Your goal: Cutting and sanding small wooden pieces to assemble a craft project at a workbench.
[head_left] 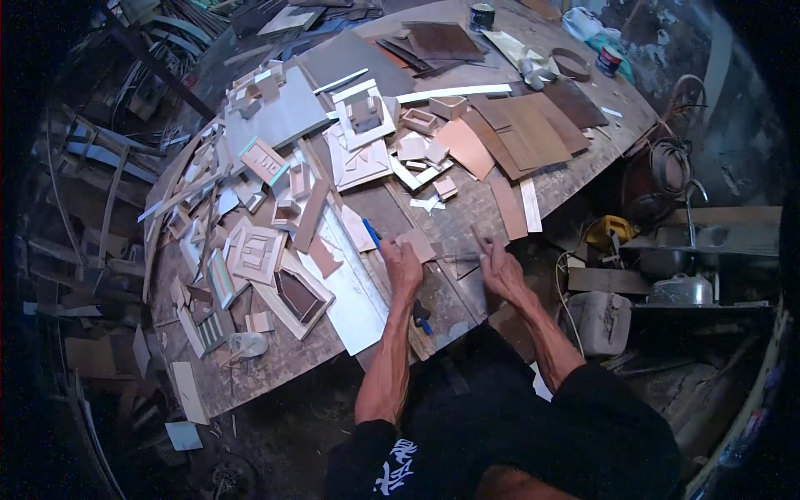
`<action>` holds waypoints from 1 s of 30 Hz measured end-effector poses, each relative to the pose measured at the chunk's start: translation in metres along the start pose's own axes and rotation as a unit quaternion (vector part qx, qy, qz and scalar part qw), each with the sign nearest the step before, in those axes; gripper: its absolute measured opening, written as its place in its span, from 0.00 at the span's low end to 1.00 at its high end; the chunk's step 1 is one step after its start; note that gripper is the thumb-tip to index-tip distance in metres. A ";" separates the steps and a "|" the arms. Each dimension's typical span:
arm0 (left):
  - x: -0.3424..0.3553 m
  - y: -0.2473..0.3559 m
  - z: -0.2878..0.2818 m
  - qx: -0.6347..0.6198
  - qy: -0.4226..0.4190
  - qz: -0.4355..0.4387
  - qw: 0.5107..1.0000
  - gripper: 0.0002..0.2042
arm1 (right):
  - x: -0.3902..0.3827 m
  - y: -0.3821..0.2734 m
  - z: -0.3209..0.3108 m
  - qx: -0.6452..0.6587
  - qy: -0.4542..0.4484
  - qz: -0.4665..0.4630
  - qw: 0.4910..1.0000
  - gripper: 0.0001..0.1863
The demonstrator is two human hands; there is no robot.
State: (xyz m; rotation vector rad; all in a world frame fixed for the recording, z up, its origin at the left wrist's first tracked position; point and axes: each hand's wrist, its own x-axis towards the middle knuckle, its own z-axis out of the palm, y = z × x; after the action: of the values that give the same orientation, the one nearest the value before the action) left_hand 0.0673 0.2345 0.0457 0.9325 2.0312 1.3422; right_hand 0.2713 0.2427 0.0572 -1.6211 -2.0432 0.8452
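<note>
Both forearms reach forward over the worktop (pixel 250 375). Left hand (pixel 402 265) pinches a blue pen (pixel 371 234), knuckles up. Right hand (pixel 500 265) pinches a thin strip (pixel 463 256).

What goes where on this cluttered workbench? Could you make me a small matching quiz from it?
Things:
1. blue pen
2. yellow power tool
3. two small round tins
4. brown veneer sheets

Places:
a. far end of the bench
b. off the bench, right side
c. by the left hand
d. bench's right half

Pairs: 1-c, 2-b, 3-a, 4-d
</note>
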 end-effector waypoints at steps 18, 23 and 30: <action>0.033 -0.017 0.040 0.181 0.029 0.080 0.980 0.12 | 0.150 -0.030 0.018 0.100 0.158 -0.108 0.976 0.15; 0.030 -0.017 0.040 0.242 0.019 0.140 0.960 0.13 | 0.237 -0.061 0.022 0.061 0.105 -0.151 0.981 0.12; 0.021 -0.004 0.032 0.253 0.067 0.186 0.947 0.18 | 0.333 -0.115 0.023 0.007 0.053 -0.239 0.970 0.41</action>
State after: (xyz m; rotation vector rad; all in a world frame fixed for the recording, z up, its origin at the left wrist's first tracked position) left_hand 0.0770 0.2679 0.0291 1.5511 2.4518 1.0932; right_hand 0.0899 0.5429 0.0981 -1.0628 -2.2045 0.5818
